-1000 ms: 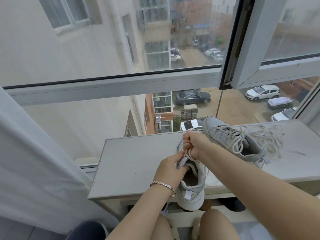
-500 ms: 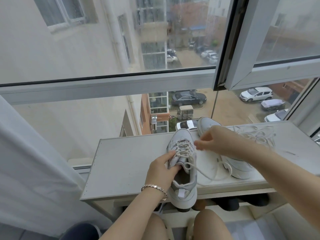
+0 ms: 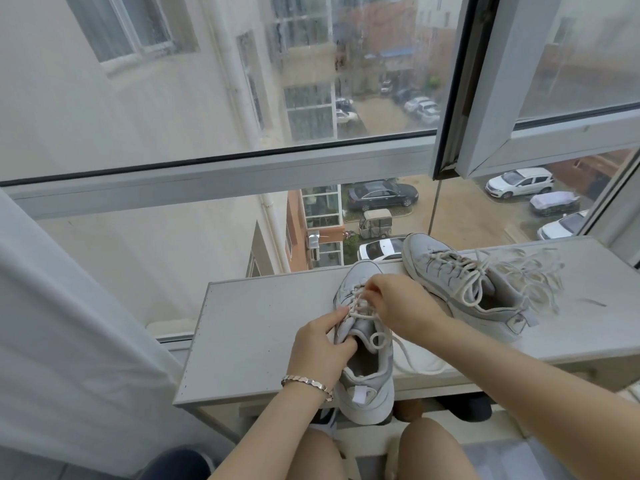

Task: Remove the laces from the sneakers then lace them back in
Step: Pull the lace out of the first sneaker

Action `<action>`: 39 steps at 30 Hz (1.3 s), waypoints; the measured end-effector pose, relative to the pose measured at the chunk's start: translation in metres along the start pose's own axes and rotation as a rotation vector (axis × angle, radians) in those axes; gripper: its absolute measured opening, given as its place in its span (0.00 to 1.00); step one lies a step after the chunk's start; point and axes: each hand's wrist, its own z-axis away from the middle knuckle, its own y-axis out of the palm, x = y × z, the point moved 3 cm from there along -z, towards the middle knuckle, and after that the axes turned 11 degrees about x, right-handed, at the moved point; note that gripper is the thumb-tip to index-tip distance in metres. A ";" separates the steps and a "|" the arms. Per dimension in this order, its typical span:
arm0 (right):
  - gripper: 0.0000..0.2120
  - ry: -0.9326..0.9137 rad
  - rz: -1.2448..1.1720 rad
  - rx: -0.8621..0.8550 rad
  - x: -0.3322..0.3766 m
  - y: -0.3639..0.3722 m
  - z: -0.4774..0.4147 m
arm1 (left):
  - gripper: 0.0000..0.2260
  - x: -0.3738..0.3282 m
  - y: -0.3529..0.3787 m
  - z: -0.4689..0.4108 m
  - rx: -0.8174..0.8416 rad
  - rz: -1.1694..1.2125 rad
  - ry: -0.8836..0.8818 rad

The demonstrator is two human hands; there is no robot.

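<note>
Gripping the near sneaker (image 3: 370,400) by its collar, my left hand (image 3: 320,348) is keeping it on the ledge (image 3: 256,327). My right hand (image 3: 398,306), previously raised rightward, is now pinching the lace (image 3: 360,315) at the eyelets. I am seeing the second sneaker (image 3: 464,289) lying laced just beside, rightward.

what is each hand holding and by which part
The left hand grips the near sneaker by the side of its collar; the right hand pinches its lace at the eyelets.
</note>
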 end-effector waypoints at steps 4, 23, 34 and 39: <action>0.10 0.248 -0.535 -0.150 -0.015 0.003 0.001 | 0.19 -0.002 0.001 -0.001 -0.023 -0.008 0.003; 0.10 0.224 -0.276 -0.165 -0.026 -0.037 -0.012 | 0.20 -0.002 0.000 0.002 -0.001 0.014 -0.034; 0.11 -0.195 0.191 0.330 0.019 -0.011 -0.008 | 0.20 -0.002 0.000 0.002 -0.009 0.016 -0.034; 0.11 -0.194 0.378 0.098 0.012 -0.019 -0.012 | 0.20 -0.001 0.001 0.002 -0.008 0.013 -0.050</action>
